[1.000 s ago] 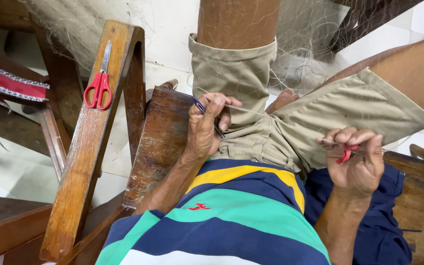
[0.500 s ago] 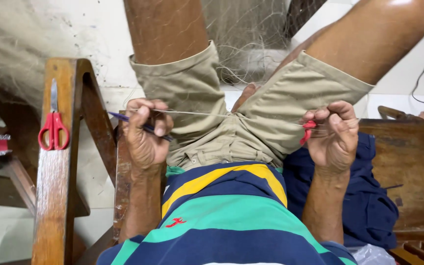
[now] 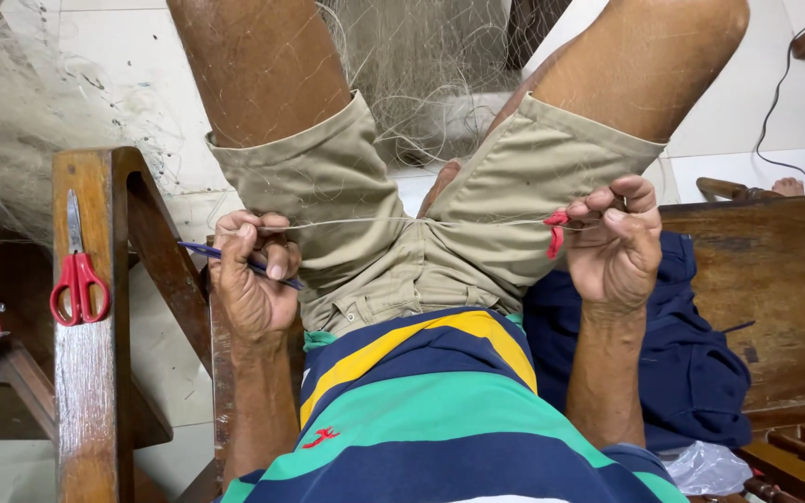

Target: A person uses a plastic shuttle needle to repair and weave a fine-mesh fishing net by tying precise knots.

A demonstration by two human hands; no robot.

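- We see a pale fishing net (image 3: pixel 402 84) heaped at the far side, spilling between our knees and away to the far left over the tiled floor (image 3: pixel 747 149).
- On the right a dark wooden bench (image 3: pixel 775 289) carries a crumpled navy cloth (image 3: pixel 682 363); at the cloth's near edge a bit of clear plastic bag (image 3: pixel 701 466) pokes out, and we cannot tell what is in it.
- On the left stands a wooden chair frame (image 3: pixel 90 373), and on its flat arm lie red-handled scissors (image 3: pixel 76 270), blades pointing far.
- At the far right a thin dark cord (image 3: pixel 775 112) trails over the floor.
- Our left hand (image 3: pixel 253 279) is closed into a fist around a slim blue netting needle (image 3: pixel 235 259), which sticks out to the left; the fingers also pinch the left end of a thin pale line (image 3: pixel 421 224).
- Our right hand (image 3: pixel 617 247) has thumb and fingers pressed together on the line's right end, where a small red tag (image 3: pixel 554 233) hangs just left of the fingertips.
- The line runs taut from hand to hand, across the lap, over the khaki shorts (image 3: pixel 477 242).
- No label or sign shows on any of these things.
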